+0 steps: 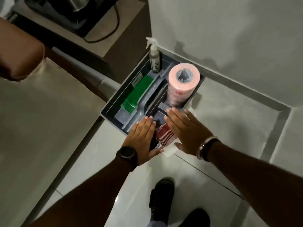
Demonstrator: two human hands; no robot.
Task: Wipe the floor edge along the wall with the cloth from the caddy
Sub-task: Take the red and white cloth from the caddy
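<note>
A grey caddy [108, 110] stands on the tiled floor in the corner against the wall. In its near compartment lies a folded red-and-white striped cloth [164, 134], seen between my two hands. My left hand [143, 138], with a black watch on the wrist, hovers flat and open over the caddy's near left edge. My right hand [185, 130], a bracelet on its wrist, is spread flat just right of the cloth. Neither hand holds anything. The grey floor edge [232, 82] runs along the wall to the right of the caddy.
The caddy also holds a spray bottle [154, 58], a pink roll [182, 86] and green pads [137, 94]. A cabinet with an appliance and cable [91, 18] stands behind it. A beige seat [41, 112] fills the left. My black shoes [161, 194] are on the white tiles below.
</note>
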